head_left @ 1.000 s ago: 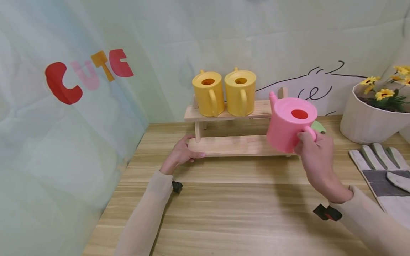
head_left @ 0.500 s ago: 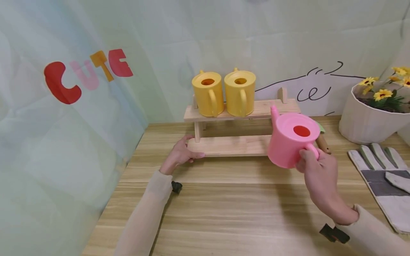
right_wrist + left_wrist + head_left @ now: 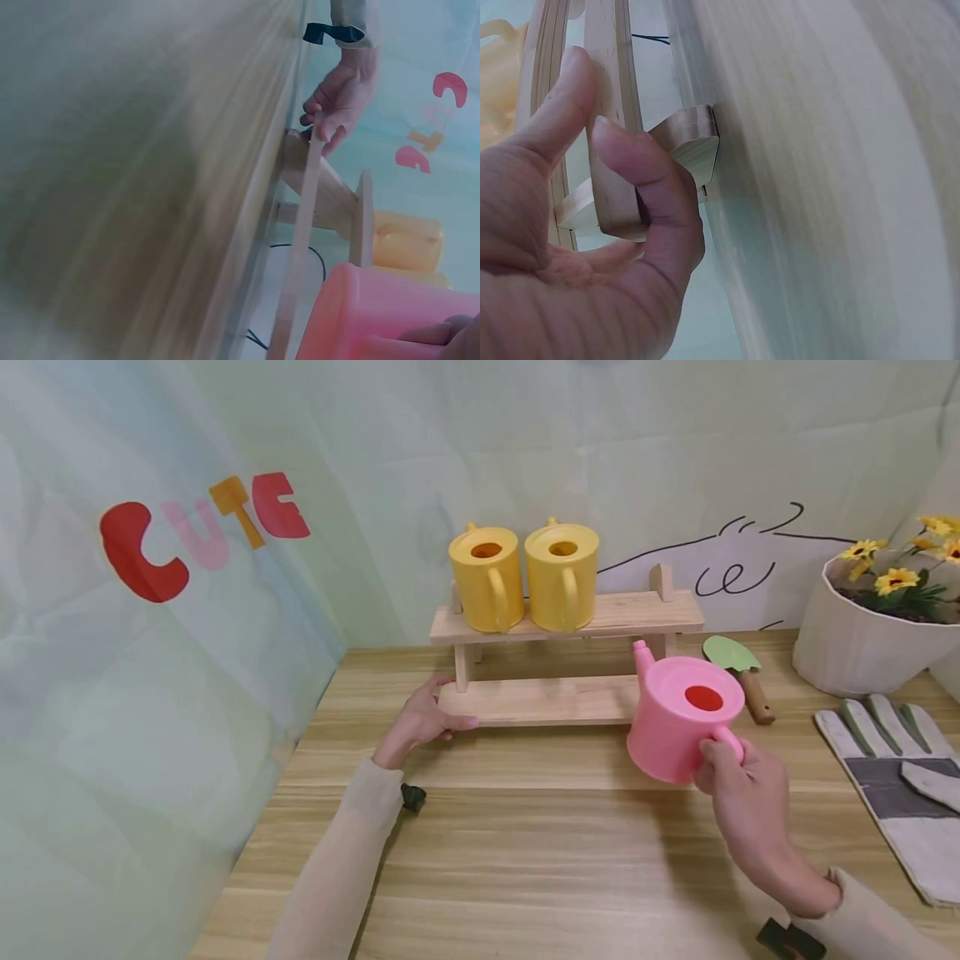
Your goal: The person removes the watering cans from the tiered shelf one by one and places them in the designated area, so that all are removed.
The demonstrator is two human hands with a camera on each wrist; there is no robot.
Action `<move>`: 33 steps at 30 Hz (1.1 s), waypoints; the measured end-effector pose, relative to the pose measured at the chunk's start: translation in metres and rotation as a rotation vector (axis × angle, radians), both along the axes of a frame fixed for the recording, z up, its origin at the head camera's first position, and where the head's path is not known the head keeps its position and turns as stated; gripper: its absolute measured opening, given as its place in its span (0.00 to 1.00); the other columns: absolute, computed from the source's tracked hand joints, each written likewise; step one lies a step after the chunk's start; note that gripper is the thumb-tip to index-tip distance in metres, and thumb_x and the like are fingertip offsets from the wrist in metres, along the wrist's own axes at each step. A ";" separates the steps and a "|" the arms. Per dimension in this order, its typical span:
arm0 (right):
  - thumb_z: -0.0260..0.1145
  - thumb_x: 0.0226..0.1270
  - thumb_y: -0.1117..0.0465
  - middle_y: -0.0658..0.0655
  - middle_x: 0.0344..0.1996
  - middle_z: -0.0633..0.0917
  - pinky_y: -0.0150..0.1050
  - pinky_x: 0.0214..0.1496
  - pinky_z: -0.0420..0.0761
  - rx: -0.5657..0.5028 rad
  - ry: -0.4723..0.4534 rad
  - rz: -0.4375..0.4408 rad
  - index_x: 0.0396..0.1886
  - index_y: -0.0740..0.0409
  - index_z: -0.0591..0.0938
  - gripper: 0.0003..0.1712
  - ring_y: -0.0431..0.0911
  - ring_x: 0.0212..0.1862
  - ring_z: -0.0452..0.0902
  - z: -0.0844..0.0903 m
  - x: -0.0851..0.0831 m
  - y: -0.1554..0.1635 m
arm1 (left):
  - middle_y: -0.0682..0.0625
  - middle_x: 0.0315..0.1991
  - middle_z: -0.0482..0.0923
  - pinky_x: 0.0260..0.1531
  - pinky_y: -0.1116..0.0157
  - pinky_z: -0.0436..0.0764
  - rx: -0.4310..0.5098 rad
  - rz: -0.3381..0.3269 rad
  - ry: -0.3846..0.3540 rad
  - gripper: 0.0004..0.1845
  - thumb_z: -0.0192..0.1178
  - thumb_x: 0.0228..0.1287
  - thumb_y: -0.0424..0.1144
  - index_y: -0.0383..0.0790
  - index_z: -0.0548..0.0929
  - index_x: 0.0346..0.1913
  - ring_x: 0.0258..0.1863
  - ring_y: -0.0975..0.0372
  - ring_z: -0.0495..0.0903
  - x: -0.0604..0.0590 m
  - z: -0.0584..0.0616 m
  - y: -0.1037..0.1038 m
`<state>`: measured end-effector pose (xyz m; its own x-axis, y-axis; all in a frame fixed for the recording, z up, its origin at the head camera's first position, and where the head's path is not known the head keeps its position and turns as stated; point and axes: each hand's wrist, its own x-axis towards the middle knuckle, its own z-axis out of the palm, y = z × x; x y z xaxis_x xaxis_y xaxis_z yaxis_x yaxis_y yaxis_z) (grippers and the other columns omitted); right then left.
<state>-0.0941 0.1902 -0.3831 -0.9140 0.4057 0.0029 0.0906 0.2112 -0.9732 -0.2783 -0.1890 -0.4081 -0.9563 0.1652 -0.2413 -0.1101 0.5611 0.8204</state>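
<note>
A pink watering can [image 3: 675,727] hangs in the air before the right end of a two-tier wooden shelf [image 3: 540,700]. My right hand [image 3: 750,802] grips it by its handle, spout pointing away toward the back. Far to the left, my left hand [image 3: 422,720] holds the left end of the lower board, thumb on top and fingers curled beneath, as the left wrist view shows of the board [image 3: 615,172]. On the upper tier stand two yellow watering cans, one at the left [image 3: 487,585] and one beside it [image 3: 562,581], handles facing me.
Right of the shelf lies a trowel [image 3: 738,668] with a green blade and wooden handle. Work gloves [image 3: 888,777] lie flat at the right, in front of a white pot [image 3: 862,643] of yellow flowers. A printed cloth [image 3: 375,460] hangs behind and left of the wooden table [image 3: 525,868].
My right hand has brought the pink watering can lower and toward me, away from the upper tier. The trowel has come into full view. My left hand keeps its place on the shelf.
</note>
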 end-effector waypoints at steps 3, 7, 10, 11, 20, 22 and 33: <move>0.53 0.87 0.56 0.48 0.17 0.75 0.30 0.34 0.76 0.011 -0.031 -0.007 0.23 0.62 0.76 0.26 0.42 0.28 0.74 -0.005 0.003 0.001 | 0.36 0.53 0.78 0.26 0.70 0.81 0.003 0.002 -0.002 0.56 0.82 0.62 0.37 0.35 0.57 0.86 0.21 0.64 0.77 0.000 -0.001 0.000; 0.54 0.86 0.57 0.48 0.15 0.72 0.36 0.28 0.67 -0.012 -0.039 -0.012 0.21 0.61 0.74 0.27 0.42 0.25 0.69 -0.009 0.005 0.001 | 0.37 0.52 0.77 0.27 0.70 0.82 -0.001 0.001 -0.006 0.57 0.82 0.62 0.38 0.36 0.56 0.86 0.21 0.64 0.77 -0.001 0.000 -0.001; 0.54 0.87 0.57 0.49 0.14 0.71 0.36 0.28 0.68 -0.016 -0.056 -0.004 0.19 0.61 0.73 0.28 0.42 0.24 0.67 -0.010 0.006 0.001 | 0.37 0.51 0.76 0.27 0.70 0.82 -0.008 -0.003 -0.007 0.57 0.82 0.62 0.39 0.36 0.56 0.86 0.22 0.64 0.77 -0.001 -0.001 -0.001; 0.54 0.87 0.57 0.49 0.14 0.71 0.35 0.29 0.69 -0.016 -0.069 -0.003 0.19 0.60 0.73 0.28 0.42 0.23 0.67 -0.011 0.007 0.001 | 0.37 0.51 0.76 0.27 0.70 0.82 -0.009 -0.003 -0.006 0.57 0.82 0.63 0.39 0.36 0.56 0.86 0.22 0.64 0.77 -0.001 -0.001 -0.001; 0.55 0.87 0.53 0.48 0.14 0.72 0.33 0.30 0.72 -0.003 -0.173 -0.008 0.19 0.57 0.74 0.29 0.42 0.24 0.69 -0.019 0.011 0.004 | 0.37 0.52 0.76 0.28 0.70 0.82 -0.013 -0.006 -0.001 0.56 0.82 0.63 0.39 0.36 0.56 0.86 0.23 0.64 0.78 -0.001 -0.002 -0.001; 0.55 0.87 0.53 0.48 0.13 0.71 0.34 0.29 0.71 0.002 -0.177 -0.006 0.18 0.57 0.73 0.29 0.42 0.24 0.69 -0.021 0.012 0.004 | 0.37 0.52 0.76 0.28 0.70 0.82 -0.014 -0.007 -0.001 0.56 0.82 0.63 0.39 0.37 0.56 0.86 0.23 0.64 0.78 -0.001 -0.002 -0.001; 0.55 0.87 0.53 0.48 0.14 0.71 0.38 0.24 0.65 0.003 -0.186 -0.004 0.21 0.57 0.75 0.28 0.42 0.23 0.67 -0.026 0.013 0.005 | 0.36 0.54 0.76 0.27 0.70 0.82 -0.004 -0.003 -0.001 0.56 0.82 0.63 0.37 0.36 0.56 0.86 0.23 0.64 0.78 -0.001 -0.001 -0.001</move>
<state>-0.0810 0.1954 -0.4087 -0.8972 0.4094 -0.1654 0.2702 0.2129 -0.9390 -0.2797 -0.1900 -0.4093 -0.9556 0.1668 -0.2427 -0.1092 0.5647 0.8181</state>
